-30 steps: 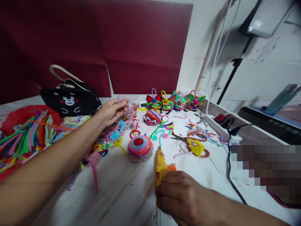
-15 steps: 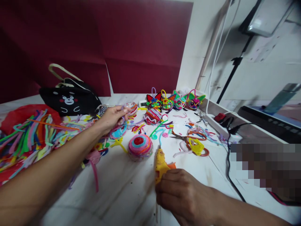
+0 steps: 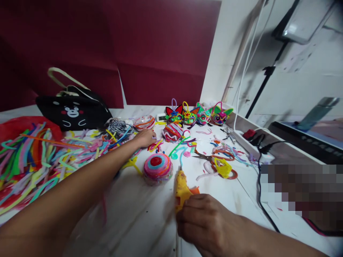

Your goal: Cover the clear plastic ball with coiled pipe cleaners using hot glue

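Fingers (image 3: 186, 214) of the right hand (image 3: 205, 219): wrapped around the handle of a yellow glue gun (image 3: 182, 187), near the middle of the worktop (image 3: 134, 207).
Fingers of the left hand (image 3: 145, 138): bent down towards the worktop, among loose fuzzy strips; whether they pinch anything I cannot tell.
Glue gun: nozzle to the far side, orange trigger to the right; its tip is right by the end of a light blue strip (image 3: 181, 156), touching or not I cannot tell.
Round ornament (image 3: 158, 167): just left of the glue gun, apart from it, topped with rings of pink, blue and red.
Striped balls: one (image 3: 173, 132) just right of the left hand, with a white zigzag; another (image 3: 144, 122) beyond the hand.
Eared ornaments (image 3: 189, 116): four in a row at the far side, each with a loop on top.
Scissors (image 3: 214, 157): lying open to the right of the glue gun, orange handles, a yellow fuzzy piece (image 3: 224, 168) over them.
Fuzzy strips (image 3: 43, 157): many colours, heaped at the left, partly on red plastic (image 3: 53, 127).
Black bag (image 3: 73, 112): behind the heap, with a bear face and pale handles.
Power strip (image 3: 246, 142): at the right, a red plug (image 3: 249, 134) and black cables in it.
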{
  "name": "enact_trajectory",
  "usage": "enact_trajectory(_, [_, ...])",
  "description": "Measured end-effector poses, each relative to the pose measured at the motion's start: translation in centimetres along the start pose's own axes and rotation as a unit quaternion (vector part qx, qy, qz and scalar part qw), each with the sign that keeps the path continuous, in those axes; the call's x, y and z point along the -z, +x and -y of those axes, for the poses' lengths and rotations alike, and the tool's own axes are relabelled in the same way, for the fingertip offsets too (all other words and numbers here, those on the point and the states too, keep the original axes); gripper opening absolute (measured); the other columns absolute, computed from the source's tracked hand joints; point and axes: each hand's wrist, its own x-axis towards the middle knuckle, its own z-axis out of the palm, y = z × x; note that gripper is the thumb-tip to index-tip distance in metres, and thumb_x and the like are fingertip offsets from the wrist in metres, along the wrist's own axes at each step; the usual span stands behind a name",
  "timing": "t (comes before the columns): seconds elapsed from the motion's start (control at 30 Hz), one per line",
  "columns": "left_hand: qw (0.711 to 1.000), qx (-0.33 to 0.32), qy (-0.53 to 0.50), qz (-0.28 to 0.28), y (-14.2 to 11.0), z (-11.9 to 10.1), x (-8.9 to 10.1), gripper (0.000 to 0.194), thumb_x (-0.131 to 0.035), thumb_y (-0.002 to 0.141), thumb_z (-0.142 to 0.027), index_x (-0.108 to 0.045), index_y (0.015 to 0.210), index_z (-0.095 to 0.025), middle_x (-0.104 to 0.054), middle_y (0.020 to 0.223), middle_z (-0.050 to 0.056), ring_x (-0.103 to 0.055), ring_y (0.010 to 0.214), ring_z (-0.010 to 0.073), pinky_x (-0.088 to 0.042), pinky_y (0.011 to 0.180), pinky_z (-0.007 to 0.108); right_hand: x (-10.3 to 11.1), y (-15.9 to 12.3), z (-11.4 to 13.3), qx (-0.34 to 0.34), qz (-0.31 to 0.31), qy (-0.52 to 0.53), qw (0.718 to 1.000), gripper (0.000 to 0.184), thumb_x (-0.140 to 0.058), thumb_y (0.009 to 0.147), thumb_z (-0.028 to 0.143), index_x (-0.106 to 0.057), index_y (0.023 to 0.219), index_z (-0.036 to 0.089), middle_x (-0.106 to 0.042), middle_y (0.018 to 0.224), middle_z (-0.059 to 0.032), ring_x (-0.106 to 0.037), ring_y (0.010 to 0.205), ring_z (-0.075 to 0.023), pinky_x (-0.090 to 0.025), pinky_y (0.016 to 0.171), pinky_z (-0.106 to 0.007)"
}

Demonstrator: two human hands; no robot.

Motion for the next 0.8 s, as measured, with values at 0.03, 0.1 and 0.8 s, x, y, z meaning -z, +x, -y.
enact_trajectory(0.03, [1.000,-0.002,-0.014,-0.008,0.1,0.1,0.2,0.025,-0.065,0.093,-0.033,-0.066,0.109,-0.015,-0.068,0.112,0.008,-0.066,0.099,0.0220,-0.056,0.087,0.043,0.0,0.0,0.0,0.002,-0.002,0.001,1.000,0.034,-0.042,0.101,0.015,-0.060,0.073,0.016,-0.061,0.073,-0.0041,-0.049,0.067,-0.0160,-0.038,0.062,-0.031])
enact_trajectory(0.1, [0.997,-0.005,-0.057,-0.042,0.0,0.3,0.9,0.020,-0.067,0.091,-0.032,-0.067,0.099,-0.013,-0.070,0.100,0.005,-0.067,0.091,0.0203,-0.055,0.083,0.040,0.0,0.0,0.0,0.004,-0.003,0.001,1.000,0.035,-0.041,0.102,0.016,-0.059,0.072,0.016,-0.060,0.072,-0.0037,-0.049,0.067,-0.0157,-0.037,0.061,-0.030])
enact_trajectory(0.8, [0.791,-0.023,-0.535,-0.297,-4.0,-2.2,8.9,0.009,-0.059,0.090,-0.007,-0.066,0.085,-0.010,-0.070,0.070,0.001,-0.066,0.061,0.0100,-0.050,0.057,0.020,-0.1,0.1,0.1,0.004,-0.006,-0.009,1.000,0.037,-0.037,0.101,0.014,-0.059,0.071,0.016,-0.060,0.071,-0.0043,-0.049,0.067,-0.0164,-0.038,0.061,-0.031])
